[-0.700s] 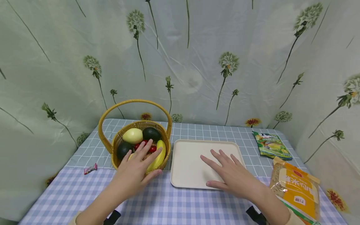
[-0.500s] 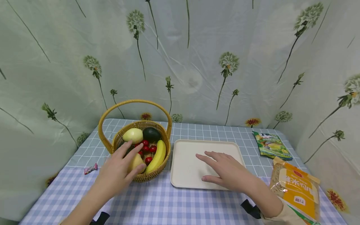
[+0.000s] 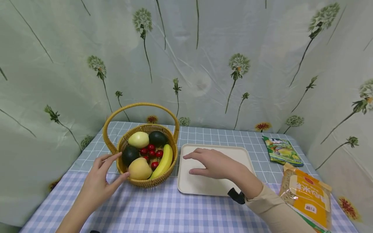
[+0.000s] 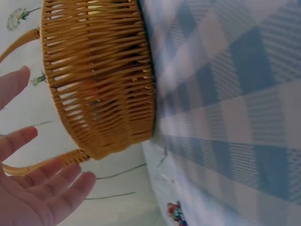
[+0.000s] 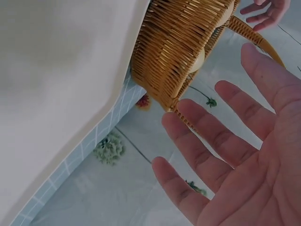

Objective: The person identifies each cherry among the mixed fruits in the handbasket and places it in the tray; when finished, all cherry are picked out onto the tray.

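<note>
A wicker basket (image 3: 145, 184) with a tall arched handle holds a banana (image 3: 164, 161), a round yellow fruit (image 3: 140, 169), a pale green fruit (image 3: 138, 139), two dark avocado-like fruits (image 3: 129, 156) and several small red fruits (image 3: 154, 165). My left hand (image 3: 100, 178) is at the basket's near left side, thumb and fingers spread, fingertips right by the rim; its palm is empty in the left wrist view. Over the cream tray (image 3: 186, 186) hovers my right hand (image 3: 214, 164), fingers relaxed and holding nothing, pointing toward the basket.
At the right lie a green packet (image 3: 282, 150) and, nearer, an orange-labelled bag (image 3: 309, 197). A small colourful wrapped candy (image 4: 176, 214) lies beyond the basket in the left wrist view. A flowered curtain (image 3: 201, 64) hangs behind the checked cloth (image 3: 163, 210).
My left hand has moved left, from over the fruit to beside the basket's left rim. My right hand has shifted left across the tray. The candy is now hidden in the head view.
</note>
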A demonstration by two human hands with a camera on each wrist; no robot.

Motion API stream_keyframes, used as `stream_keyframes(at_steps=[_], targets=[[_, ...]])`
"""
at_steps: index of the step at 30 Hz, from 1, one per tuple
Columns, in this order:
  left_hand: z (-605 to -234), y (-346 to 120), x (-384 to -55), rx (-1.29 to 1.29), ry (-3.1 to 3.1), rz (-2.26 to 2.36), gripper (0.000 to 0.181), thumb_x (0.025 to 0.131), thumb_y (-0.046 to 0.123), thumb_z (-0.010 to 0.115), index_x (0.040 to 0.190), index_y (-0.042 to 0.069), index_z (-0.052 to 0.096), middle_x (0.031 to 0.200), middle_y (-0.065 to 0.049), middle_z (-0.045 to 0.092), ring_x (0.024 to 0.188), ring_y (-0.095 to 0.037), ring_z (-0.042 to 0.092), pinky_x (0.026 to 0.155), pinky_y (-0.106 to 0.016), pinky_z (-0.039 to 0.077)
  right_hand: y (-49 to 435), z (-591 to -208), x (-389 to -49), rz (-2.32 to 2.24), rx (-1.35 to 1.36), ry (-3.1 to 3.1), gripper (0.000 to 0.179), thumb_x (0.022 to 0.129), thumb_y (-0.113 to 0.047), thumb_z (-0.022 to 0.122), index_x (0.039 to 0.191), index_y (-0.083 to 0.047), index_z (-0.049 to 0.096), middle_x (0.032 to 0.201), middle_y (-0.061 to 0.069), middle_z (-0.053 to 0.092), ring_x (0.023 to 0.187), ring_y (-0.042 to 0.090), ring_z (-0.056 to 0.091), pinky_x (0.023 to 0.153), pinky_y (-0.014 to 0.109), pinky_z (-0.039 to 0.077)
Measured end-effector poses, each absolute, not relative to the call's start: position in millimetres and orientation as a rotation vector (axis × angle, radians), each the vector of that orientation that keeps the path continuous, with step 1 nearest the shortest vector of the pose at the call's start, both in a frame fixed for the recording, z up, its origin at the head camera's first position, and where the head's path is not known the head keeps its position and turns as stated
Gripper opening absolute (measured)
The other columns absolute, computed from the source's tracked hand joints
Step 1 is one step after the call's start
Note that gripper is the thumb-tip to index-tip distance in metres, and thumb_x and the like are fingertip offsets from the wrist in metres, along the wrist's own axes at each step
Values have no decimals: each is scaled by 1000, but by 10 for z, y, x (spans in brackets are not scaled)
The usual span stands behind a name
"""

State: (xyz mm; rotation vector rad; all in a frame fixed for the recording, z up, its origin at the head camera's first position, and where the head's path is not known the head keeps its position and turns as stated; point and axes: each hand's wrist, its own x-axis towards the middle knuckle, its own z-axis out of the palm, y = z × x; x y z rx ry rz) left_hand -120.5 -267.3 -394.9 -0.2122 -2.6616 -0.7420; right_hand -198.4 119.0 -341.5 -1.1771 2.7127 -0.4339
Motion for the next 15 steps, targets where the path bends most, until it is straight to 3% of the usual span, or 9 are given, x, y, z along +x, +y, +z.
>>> stream_keyframes(at_steps=[5,9,15], targets=[[-4006,-2705,-1214,-166,-2718,-864,79,90,39,89,153,8,54,146,-28,53,124,-50,60,86,-59,64,1000,-3376,-2126,-424,-1215,2661,45,106,-37,69,147,-17,66,141,4,69,128,24,67,111,45,55],[-4054,-2751,-1260,-145,-2780,-1075,83,93,40,86,159,7,47,156,-31,50,132,-56,61,92,-52,64,849,-3335,-2241,-446,-1239,2597,44,107,-34,69,146,-13,66,142,8,69,132,27,65,114,46,53],[-4080,-2808,-1316,-9,-2810,-1381,93,93,39,86,166,11,35,166,-31,39,140,-54,56,95,-41,64,630,-3318,-2433,-491,-1310,2503,44,108,-27,68,146,-6,65,147,12,68,135,30,64,116,45,52]])
